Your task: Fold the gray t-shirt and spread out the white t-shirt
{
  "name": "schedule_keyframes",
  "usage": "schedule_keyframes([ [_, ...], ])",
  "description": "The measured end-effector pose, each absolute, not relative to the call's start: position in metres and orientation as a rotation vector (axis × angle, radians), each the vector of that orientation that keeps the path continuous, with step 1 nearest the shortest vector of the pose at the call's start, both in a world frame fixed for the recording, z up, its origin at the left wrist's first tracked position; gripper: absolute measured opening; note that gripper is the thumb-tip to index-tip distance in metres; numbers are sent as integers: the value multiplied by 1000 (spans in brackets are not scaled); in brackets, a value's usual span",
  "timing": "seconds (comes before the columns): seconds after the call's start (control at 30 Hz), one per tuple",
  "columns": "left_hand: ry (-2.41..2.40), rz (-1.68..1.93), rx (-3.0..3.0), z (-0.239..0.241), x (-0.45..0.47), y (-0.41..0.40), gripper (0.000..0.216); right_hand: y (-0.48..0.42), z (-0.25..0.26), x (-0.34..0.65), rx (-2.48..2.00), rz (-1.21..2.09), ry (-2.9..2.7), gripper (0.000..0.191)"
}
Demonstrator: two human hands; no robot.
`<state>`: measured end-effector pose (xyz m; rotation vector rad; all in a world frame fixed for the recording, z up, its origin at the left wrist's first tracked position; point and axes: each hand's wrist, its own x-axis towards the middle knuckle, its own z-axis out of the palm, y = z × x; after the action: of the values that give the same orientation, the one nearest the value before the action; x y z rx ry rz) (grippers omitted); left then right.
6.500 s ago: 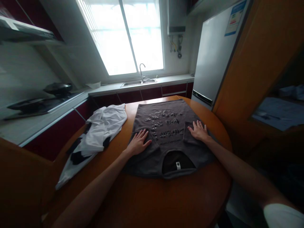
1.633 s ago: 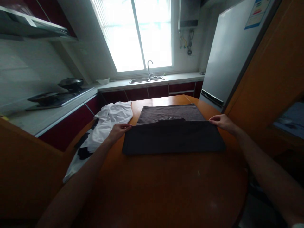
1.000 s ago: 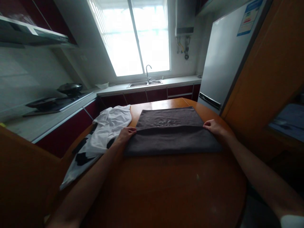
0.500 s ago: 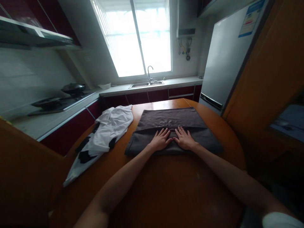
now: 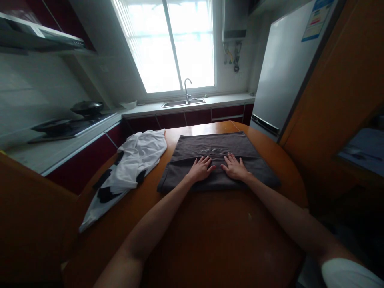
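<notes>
Fingers (image 5: 207, 161) spread, flat on folded grey shirt (image 5: 261, 172); left hand (image 5: 200, 170), right hand (image 5: 235, 168) now mid-fold, earlier at ends.

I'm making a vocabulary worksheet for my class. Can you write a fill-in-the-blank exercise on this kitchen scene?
1. The left hand and the right hand lie palms down on the folded grey ____.
2. The crumpled garment to its left is mostly ____ with black patches.
3. Both garments lie on a round wooden ____.
4. Under the window, a tap stands over the ____.
Missing words: shirt; white; table; sink.
</notes>
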<state>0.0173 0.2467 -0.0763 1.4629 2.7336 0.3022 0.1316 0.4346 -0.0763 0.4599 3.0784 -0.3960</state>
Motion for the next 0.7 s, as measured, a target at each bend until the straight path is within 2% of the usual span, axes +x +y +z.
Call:
schedule_keyframes([
  [0.4, 2745, 260, 1387, -82, 15, 244, 73, 438, -78, 134, 493, -343, 3059, 74],
  [0.7, 2859, 300, 1321, -73, 12, 236, 64, 435, -85, 137, 511, -346, 3216, 61],
])
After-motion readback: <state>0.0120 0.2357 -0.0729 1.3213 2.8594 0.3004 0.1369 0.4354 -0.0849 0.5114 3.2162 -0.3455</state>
